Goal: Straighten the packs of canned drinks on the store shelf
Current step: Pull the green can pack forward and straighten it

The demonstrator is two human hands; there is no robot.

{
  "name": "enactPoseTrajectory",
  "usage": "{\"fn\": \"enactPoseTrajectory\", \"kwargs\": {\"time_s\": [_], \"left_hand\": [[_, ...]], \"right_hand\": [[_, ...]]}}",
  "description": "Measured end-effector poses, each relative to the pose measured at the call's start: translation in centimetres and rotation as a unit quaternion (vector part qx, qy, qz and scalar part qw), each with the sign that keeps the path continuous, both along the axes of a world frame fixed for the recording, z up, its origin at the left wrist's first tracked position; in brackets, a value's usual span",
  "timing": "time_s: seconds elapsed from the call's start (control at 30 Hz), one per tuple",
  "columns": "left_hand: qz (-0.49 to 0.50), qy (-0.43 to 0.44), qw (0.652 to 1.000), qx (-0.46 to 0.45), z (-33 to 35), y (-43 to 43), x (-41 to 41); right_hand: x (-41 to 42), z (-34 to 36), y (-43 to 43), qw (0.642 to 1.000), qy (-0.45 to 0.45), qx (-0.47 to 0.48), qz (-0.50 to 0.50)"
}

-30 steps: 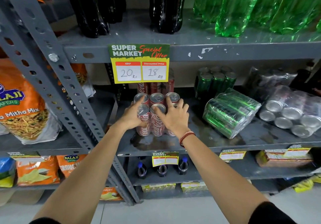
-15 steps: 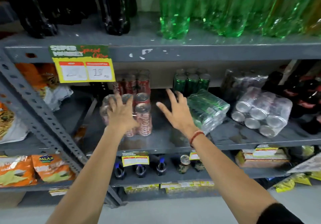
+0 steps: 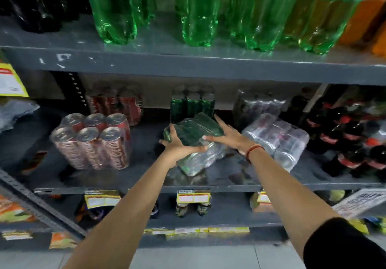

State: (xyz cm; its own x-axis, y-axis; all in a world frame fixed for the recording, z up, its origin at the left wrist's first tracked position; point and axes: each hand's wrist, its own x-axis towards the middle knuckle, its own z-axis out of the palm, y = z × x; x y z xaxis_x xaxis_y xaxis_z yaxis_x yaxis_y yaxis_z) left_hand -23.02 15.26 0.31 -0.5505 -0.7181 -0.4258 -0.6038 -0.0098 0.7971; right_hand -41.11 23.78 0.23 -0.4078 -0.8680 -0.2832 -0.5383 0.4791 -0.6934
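With the red cola pack [image 3: 92,141] upright left of it, both hands' grip clamps the toppled green can pack [image 3: 195,141], left hand [image 3: 179,144], right hand [image 3: 229,136]; the clear-wrapped pack [image 3: 277,141] to its right lies untouched.

Dim under the shelf [image 3: 188,68], brighter on green Sprite bottles [image 3: 117,14] with glare; motion blur throughout, wide-angle bending at edges.

Shop, drinks aisle: grey metal shelf [image 3: 188,68] rack, green Sprite bottles [image 3: 196,16] up top, shrink-wrapped can packs [image 3: 92,141] on middle tier, yellow price tags [image 3: 193,196] on shelf edges, snack bags [image 3: 14,210] lower left.
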Motion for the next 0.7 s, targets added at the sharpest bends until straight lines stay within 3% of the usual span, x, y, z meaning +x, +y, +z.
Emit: {"fn": "enactPoseTrajectory", "kwargs": {"time_s": [0.17,0.37,0.6,0.7], "left_hand": [[0.041,-0.003,0.999,-0.005,-0.8,-0.6,-1.2],[0.05,0.05,0.996,-0.047,-1.9,-0.7,-1.0],[-0.022,0.069,0.987,-0.146,-2.5,-1.4,1.6],[-0.068,0.08,0.965,-0.241,-2.9,-1.8,3.5]], "right_hand": [[-2.2,0.5,-1.9,0.995,-0.074,0.031,0.065],[-2.5,-0.7,-2.7,0.995,-0.092,0.009,0.046],[0.4,-2.2,-0.2,0.988,-0.102,-0.114,0.024],[3.4,-4.1,1.1,0.971,-0.064,-0.23,-0.009]]}}
